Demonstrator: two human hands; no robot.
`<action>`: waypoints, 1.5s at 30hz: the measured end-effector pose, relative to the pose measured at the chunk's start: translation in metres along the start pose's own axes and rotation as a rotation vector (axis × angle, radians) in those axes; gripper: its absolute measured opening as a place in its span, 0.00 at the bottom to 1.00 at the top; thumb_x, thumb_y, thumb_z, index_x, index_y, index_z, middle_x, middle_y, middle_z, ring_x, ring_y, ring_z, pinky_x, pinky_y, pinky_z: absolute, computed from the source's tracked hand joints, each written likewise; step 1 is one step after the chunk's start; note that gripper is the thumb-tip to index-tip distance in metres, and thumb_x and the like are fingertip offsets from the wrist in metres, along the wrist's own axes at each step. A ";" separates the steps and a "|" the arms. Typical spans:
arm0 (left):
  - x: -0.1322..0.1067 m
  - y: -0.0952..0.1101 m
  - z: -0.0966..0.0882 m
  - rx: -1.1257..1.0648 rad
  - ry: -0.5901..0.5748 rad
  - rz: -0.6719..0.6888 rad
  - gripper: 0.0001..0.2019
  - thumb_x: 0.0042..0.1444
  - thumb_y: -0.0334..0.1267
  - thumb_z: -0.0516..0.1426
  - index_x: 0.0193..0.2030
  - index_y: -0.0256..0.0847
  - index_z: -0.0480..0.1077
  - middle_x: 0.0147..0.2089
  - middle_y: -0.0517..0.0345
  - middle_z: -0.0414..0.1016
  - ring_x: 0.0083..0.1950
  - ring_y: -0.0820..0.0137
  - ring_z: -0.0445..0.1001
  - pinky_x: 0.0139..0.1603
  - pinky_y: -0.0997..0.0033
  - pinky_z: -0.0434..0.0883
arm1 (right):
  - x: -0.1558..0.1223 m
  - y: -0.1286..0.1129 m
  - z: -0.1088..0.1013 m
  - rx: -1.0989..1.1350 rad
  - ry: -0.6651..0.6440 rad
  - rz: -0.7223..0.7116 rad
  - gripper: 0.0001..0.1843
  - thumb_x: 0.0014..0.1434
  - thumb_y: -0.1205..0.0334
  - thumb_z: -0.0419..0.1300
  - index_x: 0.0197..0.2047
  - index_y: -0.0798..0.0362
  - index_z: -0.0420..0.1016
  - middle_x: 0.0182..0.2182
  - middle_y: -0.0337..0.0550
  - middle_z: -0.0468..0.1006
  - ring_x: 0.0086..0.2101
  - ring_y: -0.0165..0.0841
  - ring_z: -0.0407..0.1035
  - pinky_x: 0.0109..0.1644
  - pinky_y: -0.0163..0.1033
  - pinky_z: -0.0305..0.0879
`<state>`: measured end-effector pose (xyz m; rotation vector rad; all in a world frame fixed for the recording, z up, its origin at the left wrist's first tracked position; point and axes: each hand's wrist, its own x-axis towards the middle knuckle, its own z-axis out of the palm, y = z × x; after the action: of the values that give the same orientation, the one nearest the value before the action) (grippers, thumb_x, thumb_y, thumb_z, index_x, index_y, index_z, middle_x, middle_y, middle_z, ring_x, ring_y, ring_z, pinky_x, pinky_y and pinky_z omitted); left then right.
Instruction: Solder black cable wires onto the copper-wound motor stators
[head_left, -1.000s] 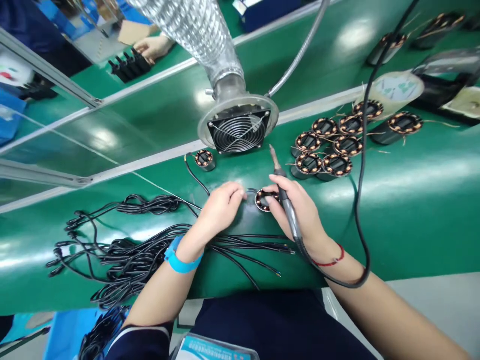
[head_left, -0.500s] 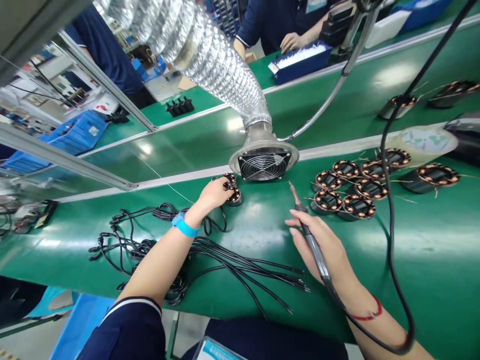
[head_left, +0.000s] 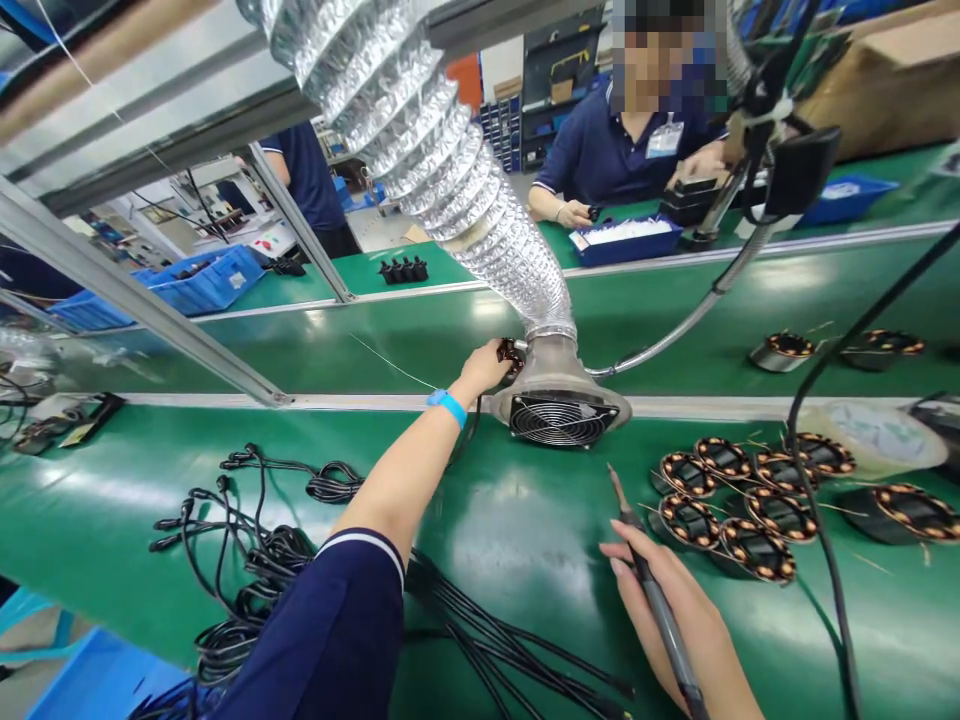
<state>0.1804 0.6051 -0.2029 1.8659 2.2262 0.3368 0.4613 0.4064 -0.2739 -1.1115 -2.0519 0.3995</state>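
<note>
My left hand [head_left: 484, 370], with a blue band at the wrist, reaches to the back of the bench. Its fingers close on a copper-wound motor stator [head_left: 513, 360], raised beside the metal hood of the fume fan [head_left: 562, 418]. A black cable [head_left: 469, 435] hangs down below that hand. In my right hand [head_left: 686, 610] a soldering iron [head_left: 654, 590] is held like a pen, its tip pointing up and away, above the green bench. Several more motor stators [head_left: 780, 512] stand grouped to the right of the iron.
Black cables [head_left: 277, 560] lie coiled at left, their stripped ends [head_left: 540, 660] stretching to the front middle. A silver duct [head_left: 480, 180] rises from the fan. The iron's dark cord [head_left: 821, 480] hangs at right. Across the bench, a co-worker [head_left: 607, 150] sits behind a blue tray [head_left: 626, 240].
My left hand has moved back and up from the bench, carrying a stator. The head view has tilted upward. My right hand still holds the soldering iron.
</note>
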 end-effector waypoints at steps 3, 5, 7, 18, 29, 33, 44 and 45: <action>-0.010 -0.020 -0.010 0.068 0.041 0.018 0.32 0.64 0.46 0.53 0.71 0.37 0.52 0.71 0.42 0.59 0.69 0.61 0.61 0.66 0.66 0.60 | -0.001 -0.001 -0.001 0.009 0.004 0.062 0.16 0.67 0.58 0.52 0.56 0.48 0.68 0.36 0.40 0.82 0.36 0.33 0.79 0.42 0.36 0.76; -0.026 -0.051 -0.027 0.145 0.031 -0.027 0.33 0.65 0.50 0.49 0.72 0.36 0.49 0.74 0.40 0.52 0.73 0.56 0.53 0.70 0.58 0.54 | -0.001 -0.005 -0.002 0.023 0.013 0.118 0.15 0.67 0.57 0.51 0.55 0.47 0.69 0.37 0.40 0.82 0.36 0.34 0.79 0.44 0.38 0.76; -0.049 -0.090 -0.050 0.232 -0.054 -0.120 0.28 0.66 0.49 0.47 0.67 0.34 0.60 0.70 0.36 0.60 0.72 0.50 0.56 0.70 0.50 0.51 | 0.000 -0.009 -0.004 0.038 0.001 0.111 0.15 0.67 0.57 0.52 0.55 0.47 0.68 0.37 0.40 0.82 0.36 0.34 0.79 0.44 0.38 0.76; -0.216 -0.192 -0.098 0.422 -0.605 -0.220 0.33 0.49 0.46 0.63 0.62 0.40 0.67 0.61 0.44 0.72 0.53 0.57 0.78 0.51 0.66 0.72 | -0.001 -0.006 -0.004 -0.015 -0.100 -0.061 0.17 0.67 0.55 0.52 0.57 0.47 0.66 0.37 0.39 0.83 0.35 0.34 0.80 0.40 0.34 0.76; -0.123 -0.166 -0.201 0.701 0.049 -0.207 0.22 0.61 0.37 0.52 0.61 0.35 0.63 0.65 0.36 0.60 0.59 0.46 0.70 0.53 0.51 0.71 | 0.002 -0.005 0.003 -0.068 -0.029 0.013 0.20 0.67 0.45 0.48 0.52 0.46 0.70 0.32 0.39 0.84 0.32 0.38 0.80 0.33 0.40 0.76; -0.087 -0.155 -0.244 0.623 0.579 -0.334 0.23 0.65 0.35 0.45 0.66 0.32 0.56 0.67 0.36 0.57 0.60 0.53 0.69 0.56 0.56 0.69 | 0.001 -0.008 0.004 -0.062 -0.003 0.055 0.20 0.66 0.45 0.48 0.51 0.47 0.70 0.32 0.39 0.84 0.31 0.39 0.80 0.33 0.40 0.76; -0.127 -0.200 -0.132 0.372 -0.186 -0.600 0.16 0.62 0.43 0.58 0.52 0.35 0.72 0.53 0.48 0.75 0.53 0.62 0.75 0.55 0.53 0.73 | 0.001 0.000 -0.004 -0.078 -0.093 -0.061 0.18 0.65 0.51 0.52 0.56 0.46 0.68 0.36 0.39 0.84 0.33 0.38 0.80 0.36 0.39 0.78; -0.132 -0.205 -0.121 0.347 -0.201 -0.613 0.17 0.63 0.43 0.58 0.54 0.36 0.70 0.54 0.48 0.74 0.52 0.63 0.75 0.53 0.54 0.74 | 0.003 -0.003 -0.002 -0.079 -0.076 -0.072 0.18 0.66 0.51 0.52 0.55 0.46 0.68 0.35 0.38 0.84 0.32 0.37 0.80 0.36 0.37 0.78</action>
<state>-0.0258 0.4357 -0.1487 1.1669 2.6724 -0.3431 0.4606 0.4069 -0.2696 -1.0808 -2.1847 0.3319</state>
